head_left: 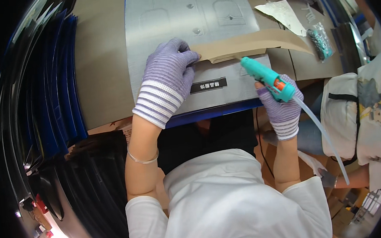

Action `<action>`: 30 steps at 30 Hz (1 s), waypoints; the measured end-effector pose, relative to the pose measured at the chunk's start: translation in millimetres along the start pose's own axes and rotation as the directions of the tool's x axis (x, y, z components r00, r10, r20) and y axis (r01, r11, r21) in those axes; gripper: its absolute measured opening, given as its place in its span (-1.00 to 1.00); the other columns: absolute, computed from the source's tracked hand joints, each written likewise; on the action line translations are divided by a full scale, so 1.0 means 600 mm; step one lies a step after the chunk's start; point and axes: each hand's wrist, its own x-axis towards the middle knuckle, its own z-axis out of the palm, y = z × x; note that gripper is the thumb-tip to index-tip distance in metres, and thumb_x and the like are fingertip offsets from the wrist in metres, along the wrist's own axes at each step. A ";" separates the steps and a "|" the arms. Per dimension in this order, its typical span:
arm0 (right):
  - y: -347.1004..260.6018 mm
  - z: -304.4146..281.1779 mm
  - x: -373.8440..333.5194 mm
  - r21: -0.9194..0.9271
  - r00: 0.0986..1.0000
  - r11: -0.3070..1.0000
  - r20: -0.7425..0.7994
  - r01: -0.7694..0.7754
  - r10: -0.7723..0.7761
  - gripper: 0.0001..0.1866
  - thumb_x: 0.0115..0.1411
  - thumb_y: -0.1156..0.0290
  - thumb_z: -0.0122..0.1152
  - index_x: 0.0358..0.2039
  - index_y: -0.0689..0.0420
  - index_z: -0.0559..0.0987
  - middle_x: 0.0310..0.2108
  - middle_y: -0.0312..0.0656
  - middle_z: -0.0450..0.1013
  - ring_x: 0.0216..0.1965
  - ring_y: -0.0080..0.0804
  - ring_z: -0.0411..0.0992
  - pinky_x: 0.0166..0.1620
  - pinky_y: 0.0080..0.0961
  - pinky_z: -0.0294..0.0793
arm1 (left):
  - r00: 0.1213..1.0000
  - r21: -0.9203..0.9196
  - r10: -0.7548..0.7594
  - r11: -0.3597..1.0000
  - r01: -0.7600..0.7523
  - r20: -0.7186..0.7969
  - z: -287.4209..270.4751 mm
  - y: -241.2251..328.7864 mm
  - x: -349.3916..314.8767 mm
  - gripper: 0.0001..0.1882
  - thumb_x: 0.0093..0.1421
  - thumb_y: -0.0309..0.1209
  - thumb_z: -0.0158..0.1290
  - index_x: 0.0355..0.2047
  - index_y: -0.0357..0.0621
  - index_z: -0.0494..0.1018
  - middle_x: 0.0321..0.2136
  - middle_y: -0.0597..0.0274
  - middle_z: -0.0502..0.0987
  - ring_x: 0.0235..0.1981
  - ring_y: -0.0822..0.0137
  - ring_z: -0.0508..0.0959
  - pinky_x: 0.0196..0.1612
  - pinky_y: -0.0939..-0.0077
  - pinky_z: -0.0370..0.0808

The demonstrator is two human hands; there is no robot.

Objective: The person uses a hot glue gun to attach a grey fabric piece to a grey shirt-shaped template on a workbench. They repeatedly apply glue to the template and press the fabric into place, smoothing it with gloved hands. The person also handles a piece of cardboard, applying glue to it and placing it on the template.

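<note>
My left hand, in a purple and white striped glove with bare fingertips, pinches the left end of a long tan cardboard strip. The strip lies across a grey, shiny garment-shaped panel with moulded pockets and buttons. Gripped in my right hand, in a matching glove, is a teal glue gun. Its nozzle points up and left at the strip's near edge; whether it touches cannot be seen. A long translucent glue stick trails from the gun's back. A black label sits on the panel below the strip.
Many dark blue sheets stand stacked at the left. At the far right of the table lie a white paper scrap and a clear bag of small teal parts. Another person sits close on my right.
</note>
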 end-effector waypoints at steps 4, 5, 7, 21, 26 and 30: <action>0.000 -0.005 0.009 0.120 0.996 0.989 -0.028 0.087 -0.084 -0.66 -0.10 0.19 0.53 -0.52 0.13 0.56 -0.56 -0.17 0.44 -0.49 -0.17 0.40 -0.35 -0.34 0.37 | 1.000 -0.031 -0.019 0.999 0.019 0.021 -0.002 -0.006 -0.002 -0.78 0.10 -0.63 0.12 -0.21 -0.27 0.58 -0.31 0.10 0.51 -0.39 0.29 0.53 -0.24 0.49 0.52; -0.003 -0.003 0.012 0.042 0.989 0.988 -0.009 0.147 -0.146 -0.66 -0.09 0.18 0.53 -0.52 0.12 0.56 -0.56 -0.17 0.44 -0.49 -0.17 0.40 -0.33 -0.34 0.37 | 0.999 -0.031 -0.019 0.999 0.020 0.030 -0.002 -0.006 -0.002 -0.78 0.10 -0.63 0.12 -0.21 -0.27 0.58 -0.31 0.10 0.51 -0.39 0.30 0.53 -0.25 0.50 0.52; -0.014 0.005 0.017 -0.107 0.964 0.958 0.047 0.267 -0.263 -0.65 -0.08 0.16 0.52 -0.53 0.12 0.55 -0.56 -0.18 0.44 -0.48 -0.18 0.40 -0.31 -0.34 0.37 | 0.999 -0.043 -0.027 0.999 0.029 0.042 0.000 -0.008 0.000 -0.77 0.10 -0.62 0.13 -0.19 -0.28 0.58 -0.29 0.12 0.52 -0.40 0.33 0.53 -0.24 0.53 0.52; 0.027 -0.021 0.007 0.098 0.999 0.995 -0.035 -0.035 0.039 -0.61 -0.05 0.22 0.56 -0.37 0.21 0.58 -0.45 -0.19 0.45 -0.45 -0.37 0.42 -0.33 -0.46 0.42 | 0.998 -0.101 -0.027 0.994 0.033 0.054 0.003 -0.009 0.003 -0.76 0.11 -0.62 0.13 -0.18 -0.26 0.58 -0.29 0.13 0.51 -0.35 0.34 0.54 -0.20 0.54 0.52; 0.038 -0.019 0.000 0.039 0.998 0.998 -0.044 -0.045 0.047 -0.59 -0.06 0.18 0.56 -0.44 0.21 0.54 -0.51 -0.20 0.42 -0.48 -0.39 0.40 -0.36 -0.44 0.40 | 0.996 -0.087 -0.038 0.995 0.044 0.077 0.000 -0.004 0.002 -0.74 0.10 -0.64 0.11 -0.17 -0.27 0.58 -0.29 0.13 0.51 -0.33 0.35 0.54 -0.18 0.55 0.51; 0.060 -0.038 0.005 -0.063 0.992 0.998 -0.126 -0.025 0.017 -0.58 -0.05 0.16 0.55 -0.48 0.21 0.52 -0.55 -0.21 0.43 -0.55 -0.42 0.38 -0.41 -0.46 0.41 | 0.997 -0.105 -0.041 0.993 0.047 0.062 0.002 -0.007 0.001 -0.74 0.09 -0.65 0.11 -0.18 -0.27 0.58 -0.29 0.12 0.51 -0.34 0.34 0.53 -0.19 0.56 0.49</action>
